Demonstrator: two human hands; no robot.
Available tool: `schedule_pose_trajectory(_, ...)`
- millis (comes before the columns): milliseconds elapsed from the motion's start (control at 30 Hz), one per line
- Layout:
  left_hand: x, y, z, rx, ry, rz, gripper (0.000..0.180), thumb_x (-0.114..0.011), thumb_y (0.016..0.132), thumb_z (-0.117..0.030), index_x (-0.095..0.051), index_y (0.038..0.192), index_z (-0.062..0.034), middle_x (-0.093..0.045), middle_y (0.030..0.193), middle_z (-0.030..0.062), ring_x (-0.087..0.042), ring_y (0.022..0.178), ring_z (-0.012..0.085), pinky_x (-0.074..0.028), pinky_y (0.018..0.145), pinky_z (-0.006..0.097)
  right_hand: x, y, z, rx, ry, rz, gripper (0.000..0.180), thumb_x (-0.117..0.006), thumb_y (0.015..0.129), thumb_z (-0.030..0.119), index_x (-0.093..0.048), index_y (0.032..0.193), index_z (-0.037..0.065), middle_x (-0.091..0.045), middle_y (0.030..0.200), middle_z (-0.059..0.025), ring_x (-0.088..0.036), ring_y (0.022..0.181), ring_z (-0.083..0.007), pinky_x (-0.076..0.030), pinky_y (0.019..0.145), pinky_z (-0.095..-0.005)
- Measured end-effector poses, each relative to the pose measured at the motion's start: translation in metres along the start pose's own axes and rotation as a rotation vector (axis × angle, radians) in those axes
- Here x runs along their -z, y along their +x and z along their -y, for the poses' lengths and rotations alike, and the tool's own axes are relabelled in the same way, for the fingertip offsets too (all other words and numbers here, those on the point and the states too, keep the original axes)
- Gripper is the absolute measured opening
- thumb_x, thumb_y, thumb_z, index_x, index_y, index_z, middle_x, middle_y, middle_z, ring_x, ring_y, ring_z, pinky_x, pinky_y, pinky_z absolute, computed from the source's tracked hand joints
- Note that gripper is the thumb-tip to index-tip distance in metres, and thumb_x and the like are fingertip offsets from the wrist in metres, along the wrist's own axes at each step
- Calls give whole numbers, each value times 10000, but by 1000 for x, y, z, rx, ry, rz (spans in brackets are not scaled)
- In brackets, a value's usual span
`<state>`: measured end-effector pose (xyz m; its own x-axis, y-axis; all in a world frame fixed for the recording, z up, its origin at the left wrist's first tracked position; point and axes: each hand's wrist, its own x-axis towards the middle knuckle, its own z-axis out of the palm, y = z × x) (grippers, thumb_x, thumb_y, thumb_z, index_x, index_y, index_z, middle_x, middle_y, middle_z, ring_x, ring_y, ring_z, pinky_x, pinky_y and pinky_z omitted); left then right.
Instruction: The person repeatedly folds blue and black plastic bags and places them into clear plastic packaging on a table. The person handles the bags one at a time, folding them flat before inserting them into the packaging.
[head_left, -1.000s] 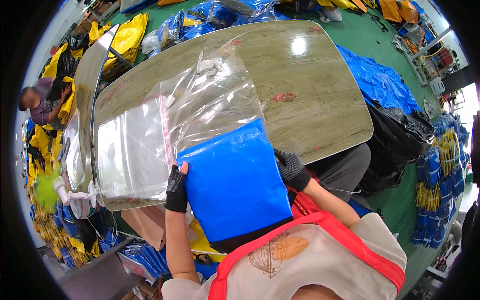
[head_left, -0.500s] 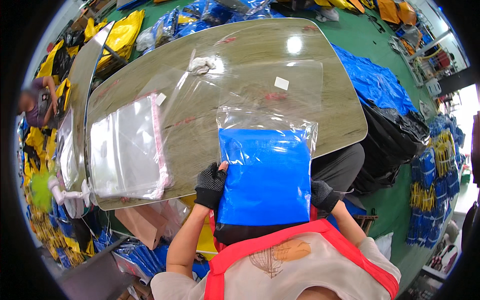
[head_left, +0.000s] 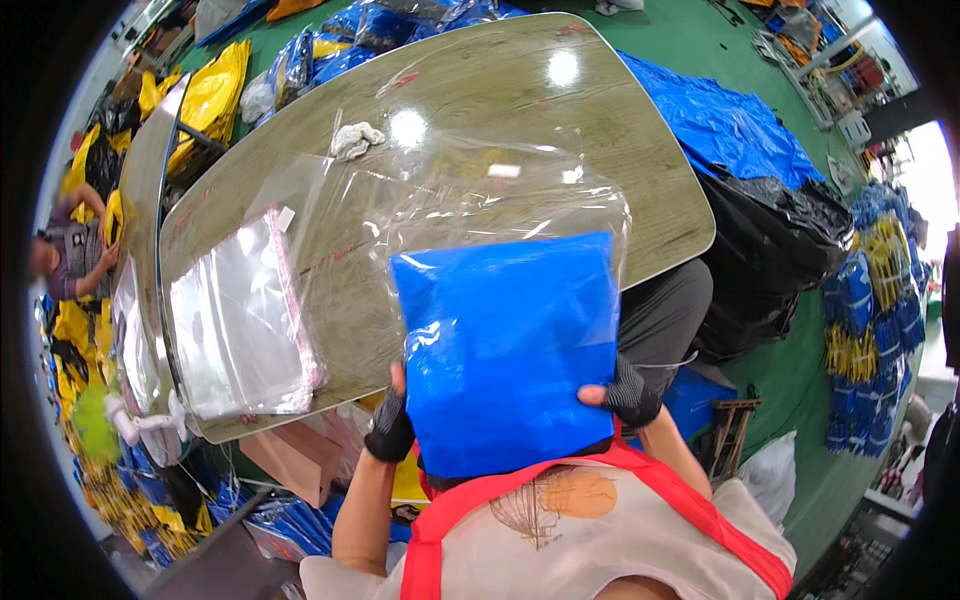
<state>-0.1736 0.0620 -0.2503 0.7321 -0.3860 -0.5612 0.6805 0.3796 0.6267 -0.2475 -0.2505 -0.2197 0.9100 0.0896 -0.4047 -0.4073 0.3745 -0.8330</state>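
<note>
A folded blue tarp (head_left: pixel 510 350) is at my chest over the table's near edge, inside a clear plastic bag (head_left: pixel 470 215). The empty upper part of the bag stretches away from me and looks loose and wrinkled. My left hand (head_left: pixel 391 425), in a black dotted glove with bare fingertips, grips the bundle's left edge. At the right edge my right hand (head_left: pixel 626 393) grips it, thumb on the front and the other fingers hidden behind. To the left lies a stack of clear plastic bags (head_left: pixel 235 325) with a pinkish edge.
A crumpled white cloth (head_left: pixel 357 141) lies on the wood-patterned table (head_left: pixel 500 65). A white fan (head_left: pixel 150 425) stands at the table's left corner. Black sheeting (head_left: pixel 770 250) and a blue sheet (head_left: pixel 710 120) are heaped to the right. A co-worker (head_left: pixel 80 240) handles yellow material at far left.
The bundle has come closer and tilted, its top edge now slanting. My right thumb has come round onto its front. The bag's far end has lifted and crumpled.
</note>
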Motion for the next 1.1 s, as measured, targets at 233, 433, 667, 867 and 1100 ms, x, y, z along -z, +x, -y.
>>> schedule_pose_trajectory(233,4,11,6,-78,293,155,516,-569,906,-440,-524,1219,-32,-590,1093,45,-526,988,151,-417,899,287,26,5,-1,-236,-5,-20,817,-817,692,234,-402,1352,-10,-550,1244,-170,-548,1116,-262,-457,946,-384)
schedule_pose_trajectory(433,15,38,77,-509,967,-373,297,-545,903,-269,-599,800,5,-597,705,244,-605,652,340,-441,604,423,41,20,-17,-217,-172,-75,758,-782,744,273,-411,1340,-13,-556,1234,-164,-559,1082,-241,-466,926,-374)
schedule_pose_trajectory(667,39,53,27,-237,965,-104,522,-559,905,-414,-552,1161,42,-621,1097,208,-614,967,279,-474,823,336,23,14,30,294,-1277,-430,882,-768,714,440,-383,1353,-31,-482,1294,-267,-500,1167,-386,-399,992,-445)
schedule_pose_trajectory(867,-42,52,-3,-103,635,-150,478,-719,818,-345,-590,1081,34,-664,977,116,-616,826,158,-497,732,293,-50,57,42,623,-1533,211,822,-601,773,602,-392,1385,95,-364,1428,-214,-295,1331,-442,-178,1092,-568)
schedule_pose_trajectory(1100,-9,46,15,-7,198,-48,491,-657,873,-305,-551,1188,56,-639,1056,107,-599,935,158,-484,823,281,-56,69,18,670,-1573,244,646,-593,766,595,-528,1287,220,-386,1430,-161,-312,1328,-423,-147,1065,-635)
